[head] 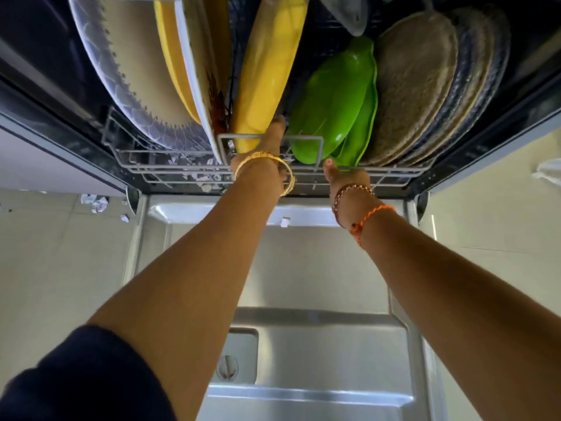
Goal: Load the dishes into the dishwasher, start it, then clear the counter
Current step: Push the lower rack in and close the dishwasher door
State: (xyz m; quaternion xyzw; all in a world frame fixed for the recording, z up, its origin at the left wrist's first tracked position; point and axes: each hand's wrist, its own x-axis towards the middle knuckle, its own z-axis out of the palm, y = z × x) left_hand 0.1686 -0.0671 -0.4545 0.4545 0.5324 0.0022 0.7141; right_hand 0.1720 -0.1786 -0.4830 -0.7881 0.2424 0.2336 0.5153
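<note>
1. Left grip: the left hand [271,138] reaches over the front rail of the lower rack [170,170], its fingers lying against the near edge of the long yellow dish [267,68]; whether they curl round the dish cannot be told from this angle.
2. Right grip: the right hand [343,177] meets the bottom edge of the green dishes [337,98] at the rack's front rail, thumb raised beside them; the other fingers are hidden, so whether they are closed on anything cannot be told.
3. A gold bangle [264,165] circles the left wrist; a beaded bracelet [349,192] and an orange thread [370,220] sit on the right.
4. Dishes stand on edge in the rack, which is pulled partway out of the dishwasher: a large patterned plate [127,74] at far left, then a yellow plate [173,62], a white-rimmed plate [200,95], the long yellow dish, the two nested green dishes and, at right, grey-brown speckled plates [416,83].
5. Below the arms lies the open dishwasher door [328,354], its steel inner face up, with the detergent compartment [236,357] near its left side.
6. Pale floor tiles [60,268] flank the door on both sides.
</note>
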